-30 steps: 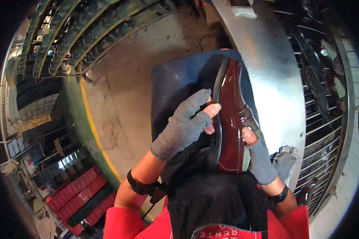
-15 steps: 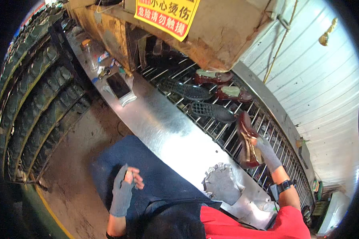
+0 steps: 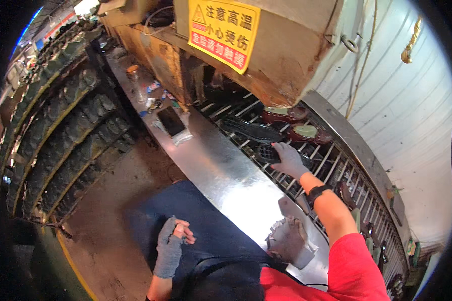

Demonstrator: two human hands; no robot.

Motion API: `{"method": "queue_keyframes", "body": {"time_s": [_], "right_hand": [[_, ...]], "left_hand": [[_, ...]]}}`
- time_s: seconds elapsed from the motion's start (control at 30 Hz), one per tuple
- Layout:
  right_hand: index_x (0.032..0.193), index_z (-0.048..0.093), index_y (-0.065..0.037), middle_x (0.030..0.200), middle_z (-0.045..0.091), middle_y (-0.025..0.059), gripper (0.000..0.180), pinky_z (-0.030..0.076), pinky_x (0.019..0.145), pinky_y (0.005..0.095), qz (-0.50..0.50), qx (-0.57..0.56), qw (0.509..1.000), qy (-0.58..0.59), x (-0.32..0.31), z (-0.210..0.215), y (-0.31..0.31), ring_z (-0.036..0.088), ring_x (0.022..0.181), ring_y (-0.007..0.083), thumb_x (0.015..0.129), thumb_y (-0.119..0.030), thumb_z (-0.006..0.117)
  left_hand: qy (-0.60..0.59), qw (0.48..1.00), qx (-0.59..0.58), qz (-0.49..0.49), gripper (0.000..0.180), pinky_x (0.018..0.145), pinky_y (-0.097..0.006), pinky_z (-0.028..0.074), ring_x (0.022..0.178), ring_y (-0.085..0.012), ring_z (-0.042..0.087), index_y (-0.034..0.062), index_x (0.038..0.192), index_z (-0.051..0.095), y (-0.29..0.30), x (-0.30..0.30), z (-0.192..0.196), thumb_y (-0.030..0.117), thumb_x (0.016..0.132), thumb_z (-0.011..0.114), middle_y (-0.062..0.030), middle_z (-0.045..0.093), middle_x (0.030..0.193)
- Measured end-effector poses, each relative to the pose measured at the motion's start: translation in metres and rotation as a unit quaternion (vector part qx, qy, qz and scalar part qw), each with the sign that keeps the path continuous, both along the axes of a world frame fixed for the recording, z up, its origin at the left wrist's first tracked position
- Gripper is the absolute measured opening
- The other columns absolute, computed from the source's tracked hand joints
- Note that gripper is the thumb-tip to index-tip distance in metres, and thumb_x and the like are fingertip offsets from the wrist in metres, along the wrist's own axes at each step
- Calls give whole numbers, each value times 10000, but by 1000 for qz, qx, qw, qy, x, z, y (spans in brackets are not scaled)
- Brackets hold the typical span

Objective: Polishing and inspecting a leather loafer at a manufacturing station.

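My right hand point(image 3: 289, 160), in a grey fingerless glove, reaches out over the rods of a conveyor point(image 3: 331, 159) and closes on one end of a black ribbed shoe sole point(image 3: 267, 152). A second black sole point(image 3: 251, 131) lies just beyond it on the rods. My left hand point(image 3: 172, 242), gloved the same way, rests on my dark blue apron point(image 3: 206, 226) with its fingers loosely curled and nothing in it.
Dark red shoes with pale insoles point(image 3: 309, 134) sit on the rods under a big rusty machine housing with a yellow sign point(image 3: 223, 29). A steel shelf point(image 3: 211, 163) holds a black flat device point(image 3: 171, 122), a bottle point(image 3: 135, 80) and crumpled cloth point(image 3: 289, 241). Racks of soles point(image 3: 60, 130) stand left.
A second ago both hands held a dark red shoe over my lap. My right hand carried it to the conveyor, let go, and now grips a black sole; my left hand stayed on the apron.
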State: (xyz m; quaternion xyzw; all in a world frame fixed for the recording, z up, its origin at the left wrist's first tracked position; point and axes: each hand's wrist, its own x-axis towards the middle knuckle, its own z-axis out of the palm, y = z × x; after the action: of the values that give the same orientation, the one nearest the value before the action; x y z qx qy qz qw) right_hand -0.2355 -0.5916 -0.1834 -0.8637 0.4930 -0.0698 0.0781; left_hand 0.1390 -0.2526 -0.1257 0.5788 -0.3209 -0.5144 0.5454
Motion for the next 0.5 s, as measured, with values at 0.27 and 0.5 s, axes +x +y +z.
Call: {"method": "queue_keyframes", "body": {"time_s": [0.27,0.5], "right_hand": [[1465,553,-109,1430,558,154,851,417,1159,491,360,-41,923,-128,79,109,90,524,1353,364,687,-266,863],[1511,472,-48,1215,685,147,730,573,912,392,-233,338,750,-519,17,14,-5,691,1057,234,947,-407,767]], "left_hand": [[136,988,71,-11,514,765,-393,619,897,-254,733,-30,1277,595,-16,-22,-12,448,1103,518,-136,706,1014],[242,965,100,27,352,747,-428,653,845,-280,749,-33,1293,571,-47,-17,-8,241,1072,583,-181,713,1003]]}}
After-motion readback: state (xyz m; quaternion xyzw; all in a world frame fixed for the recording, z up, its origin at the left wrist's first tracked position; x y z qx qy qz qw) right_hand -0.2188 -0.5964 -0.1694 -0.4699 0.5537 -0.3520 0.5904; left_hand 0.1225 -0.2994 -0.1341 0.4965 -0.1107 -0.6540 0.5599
